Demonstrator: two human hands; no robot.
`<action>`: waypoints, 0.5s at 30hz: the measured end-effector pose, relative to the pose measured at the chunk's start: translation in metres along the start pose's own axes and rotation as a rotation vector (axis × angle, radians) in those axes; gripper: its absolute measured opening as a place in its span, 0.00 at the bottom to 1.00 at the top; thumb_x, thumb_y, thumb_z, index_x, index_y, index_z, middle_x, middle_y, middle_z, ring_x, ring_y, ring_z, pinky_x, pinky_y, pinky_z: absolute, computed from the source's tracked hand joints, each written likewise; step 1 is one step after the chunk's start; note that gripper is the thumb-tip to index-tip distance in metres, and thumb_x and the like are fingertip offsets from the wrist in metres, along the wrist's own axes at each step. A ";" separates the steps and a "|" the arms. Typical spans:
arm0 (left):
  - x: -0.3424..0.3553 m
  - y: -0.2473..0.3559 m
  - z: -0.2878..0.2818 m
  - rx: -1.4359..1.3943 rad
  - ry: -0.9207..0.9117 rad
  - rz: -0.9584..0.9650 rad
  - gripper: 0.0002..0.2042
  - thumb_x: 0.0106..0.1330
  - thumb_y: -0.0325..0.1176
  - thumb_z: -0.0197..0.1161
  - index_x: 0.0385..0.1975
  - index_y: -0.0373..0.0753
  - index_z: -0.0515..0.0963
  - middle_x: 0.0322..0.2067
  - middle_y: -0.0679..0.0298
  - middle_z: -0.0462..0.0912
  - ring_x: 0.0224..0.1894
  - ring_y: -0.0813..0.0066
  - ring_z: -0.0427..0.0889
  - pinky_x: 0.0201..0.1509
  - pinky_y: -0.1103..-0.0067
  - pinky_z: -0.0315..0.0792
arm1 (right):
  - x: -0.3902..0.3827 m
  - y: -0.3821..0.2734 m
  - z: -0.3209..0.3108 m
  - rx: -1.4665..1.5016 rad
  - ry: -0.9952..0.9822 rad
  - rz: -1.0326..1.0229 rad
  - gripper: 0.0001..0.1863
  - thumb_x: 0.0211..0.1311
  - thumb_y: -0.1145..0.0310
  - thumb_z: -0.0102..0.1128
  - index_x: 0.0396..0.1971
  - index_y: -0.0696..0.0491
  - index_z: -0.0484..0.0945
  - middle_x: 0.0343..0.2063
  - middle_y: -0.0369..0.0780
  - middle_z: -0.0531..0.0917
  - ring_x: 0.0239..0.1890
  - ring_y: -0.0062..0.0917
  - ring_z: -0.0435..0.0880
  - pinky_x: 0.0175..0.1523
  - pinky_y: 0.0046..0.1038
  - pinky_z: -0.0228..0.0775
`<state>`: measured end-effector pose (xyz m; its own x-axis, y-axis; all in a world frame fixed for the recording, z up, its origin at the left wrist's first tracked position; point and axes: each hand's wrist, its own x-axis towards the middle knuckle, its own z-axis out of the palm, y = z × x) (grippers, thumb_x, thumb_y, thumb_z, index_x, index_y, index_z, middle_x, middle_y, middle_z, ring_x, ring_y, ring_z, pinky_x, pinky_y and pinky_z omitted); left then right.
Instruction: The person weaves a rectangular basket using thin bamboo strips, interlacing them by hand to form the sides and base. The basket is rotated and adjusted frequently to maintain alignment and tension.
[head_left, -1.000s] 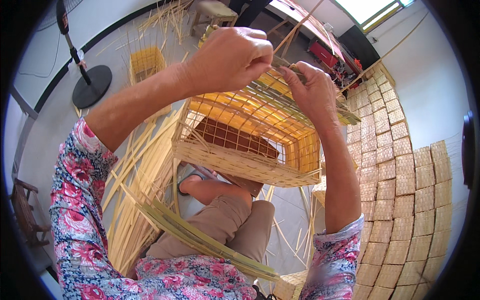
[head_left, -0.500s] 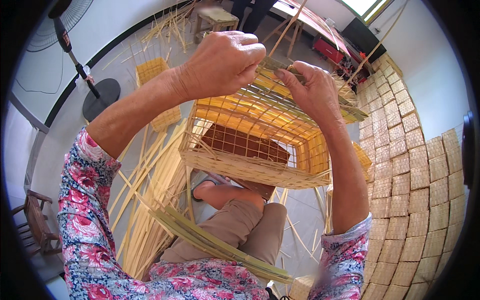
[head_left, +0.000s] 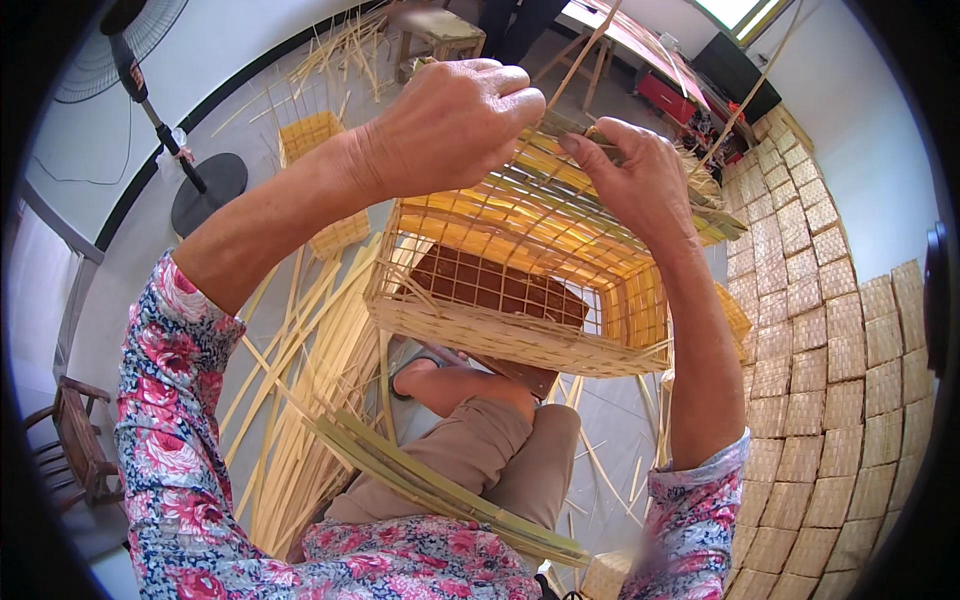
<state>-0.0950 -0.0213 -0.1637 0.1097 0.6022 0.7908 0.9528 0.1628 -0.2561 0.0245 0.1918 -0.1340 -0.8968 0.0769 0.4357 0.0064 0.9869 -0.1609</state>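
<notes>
A rectangular bamboo basket (head_left: 520,338) lies tilted before me, its walls partly open lattice and partly close weave. At its far edge, my right hand (head_left: 640,180) pinches a greenish bamboo strip (head_left: 565,128) between thumb and fingers. My left hand (head_left: 455,125) is closed in a fist just left of it, above the basket's far left part. A bit of green strip shows past its knuckles, but the fingertips are hidden. Under the basket is a dark brown wooden board or stool (head_left: 490,290). Several green bamboo strips (head_left: 440,485) lie across my lap.
Loose pale strips (head_left: 315,400) are heaped on the floor at left. Another yellow basket (head_left: 312,140) stands beyond them, near a fan base (head_left: 208,195). Stacked woven pieces (head_left: 820,400) line the right wall. A small wooden chair (head_left: 75,440) stands at lower left; a person's legs (head_left: 520,25) show far back.
My left hand has shifted slightly right and down, and a bit of green strip now shows beyond it. My right hand keeps its pinch at the basket's far edge.
</notes>
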 end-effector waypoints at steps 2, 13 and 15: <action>-0.001 -0.001 -0.002 0.018 -0.020 0.004 0.09 0.62 0.27 0.67 0.32 0.36 0.72 0.30 0.57 0.78 0.35 0.58 0.83 0.38 0.65 0.79 | 0.000 0.000 0.000 0.009 -0.015 0.014 0.25 0.65 0.39 0.65 0.30 0.50 0.87 0.17 0.40 0.84 0.25 0.36 0.85 0.37 0.42 0.72; 0.004 0.006 -0.003 0.169 -0.099 0.030 0.15 0.57 0.34 0.74 0.43 0.40 0.82 0.41 0.63 0.83 0.44 0.68 0.85 0.45 0.76 0.83 | -0.001 -0.001 0.003 0.047 0.042 -0.037 0.23 0.65 0.43 0.66 0.28 0.51 0.86 0.15 0.40 0.81 0.22 0.40 0.82 0.36 0.42 0.70; -0.003 -0.005 -0.012 0.028 0.078 -0.090 0.19 0.59 0.37 0.76 0.49 0.41 0.83 0.47 0.63 0.84 0.46 0.67 0.85 0.47 0.75 0.82 | 0.001 -0.003 0.001 0.024 0.042 -0.038 0.23 0.65 0.43 0.67 0.28 0.51 0.86 0.15 0.40 0.81 0.22 0.40 0.82 0.37 0.41 0.70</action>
<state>-0.0964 -0.0333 -0.1582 0.0467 0.5216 0.8519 0.9515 0.2363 -0.1969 0.0226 0.1886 -0.1341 -0.8770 0.0458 0.4782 -0.0381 0.9857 -0.1643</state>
